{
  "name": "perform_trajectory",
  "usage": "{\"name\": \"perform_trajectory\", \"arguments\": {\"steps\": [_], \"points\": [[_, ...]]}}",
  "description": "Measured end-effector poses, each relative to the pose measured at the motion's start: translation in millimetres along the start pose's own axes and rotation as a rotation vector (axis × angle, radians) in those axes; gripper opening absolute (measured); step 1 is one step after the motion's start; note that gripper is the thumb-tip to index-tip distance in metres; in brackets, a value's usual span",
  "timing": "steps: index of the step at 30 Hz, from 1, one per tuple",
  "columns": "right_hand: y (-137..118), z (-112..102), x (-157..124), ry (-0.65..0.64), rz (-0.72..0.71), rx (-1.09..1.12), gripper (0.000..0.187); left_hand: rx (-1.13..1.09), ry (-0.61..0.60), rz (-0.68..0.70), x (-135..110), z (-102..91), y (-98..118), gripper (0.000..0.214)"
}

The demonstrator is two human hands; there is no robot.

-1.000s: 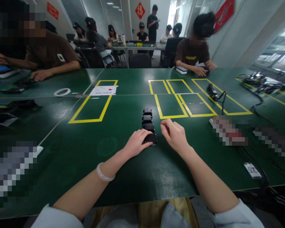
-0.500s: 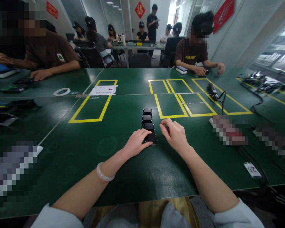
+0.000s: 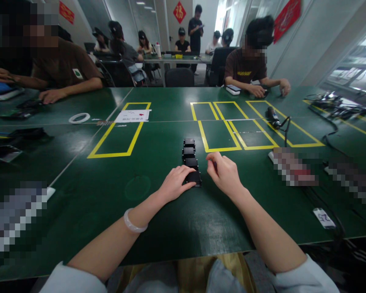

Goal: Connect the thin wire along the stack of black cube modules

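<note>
From where I stand, I see four little black blocks (image 3: 188,152) in a line in the middle of the frame, lying flat on the green tabletop (image 3: 158,232). The two hands are apart. The left hand (image 3: 177,183) has its thumb and fingers around the nearest block (image 3: 195,177), the one at the bottom of the line. The right hand (image 3: 222,169) is curled up just to the right of the line, not touching it. I can't tell if it has something small tucked in it, because the fingers hide the inside. If it does, a loose pinch could let that thing drop and roll off. The green top looks shiny, so I think the blocks could slide easily. Only the nearest one has fingers on it, so a push from the side could make the far end swing out of line. I can't tell if the blocks are joined; if they aren't, a bump could spread them out. The right hand sits so near that a quick swing to the left could knock them. The left fingers also cover part of the nearest block, so a wrong fit there would be hard to spot. Pressing too hard could tip or pinch it too.
</note>
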State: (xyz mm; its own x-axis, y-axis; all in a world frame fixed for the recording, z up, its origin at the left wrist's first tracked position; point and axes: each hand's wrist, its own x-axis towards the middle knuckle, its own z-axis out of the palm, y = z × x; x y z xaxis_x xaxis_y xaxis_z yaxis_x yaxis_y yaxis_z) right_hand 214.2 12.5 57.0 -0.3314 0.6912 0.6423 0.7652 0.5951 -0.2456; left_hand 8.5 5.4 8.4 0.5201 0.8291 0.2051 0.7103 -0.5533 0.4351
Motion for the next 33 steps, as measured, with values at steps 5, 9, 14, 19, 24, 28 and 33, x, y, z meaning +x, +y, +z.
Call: {"name": "perform_trajectory", "arguments": {"steps": [5, 9, 14, 19, 24, 28, 33], "points": [[0.8, 0.3, -0.2, -0.012, -0.007, 0.005, 0.016, -0.003, 0.006, -0.006, -0.2, 0.0, 0.6, 0.035], [0.7, -0.1, -0.2, -0.022, -0.007, 0.007, 0.018, -0.009, 0.008, -0.007, -0.1, -0.6, 1.0, 0.034], [-0.6, -1.3, -0.1, -0.039, 0.006, 0.011, 0.017, -0.011, 0.011, -0.007, 0.1, -0.5, 0.5, 0.034], [0.2, -0.9, -0.5, -0.045, 0.012, 0.025, 0.020, -0.008, 0.010, -0.014, -0.2, -1.7, 1.2, 0.035], [0.3, -0.7, -0.7, -0.040, 0.016, 0.018, 0.015, -0.004, 0.009, -0.002, 0.1, -1.9, 1.7, 0.034], [0.8, -0.3, -0.5, -0.049, 0.015, 0.018, 0.015, 0.005, 0.008, -0.005, 0.4, -1.2, 1.9, 0.034], [0.7, 0.7, -0.6, -0.043, 0.019, 0.019, 0.016, 0.020, 0.003, -0.006, 0.3, -1.6, 3.1, 0.035]]}}
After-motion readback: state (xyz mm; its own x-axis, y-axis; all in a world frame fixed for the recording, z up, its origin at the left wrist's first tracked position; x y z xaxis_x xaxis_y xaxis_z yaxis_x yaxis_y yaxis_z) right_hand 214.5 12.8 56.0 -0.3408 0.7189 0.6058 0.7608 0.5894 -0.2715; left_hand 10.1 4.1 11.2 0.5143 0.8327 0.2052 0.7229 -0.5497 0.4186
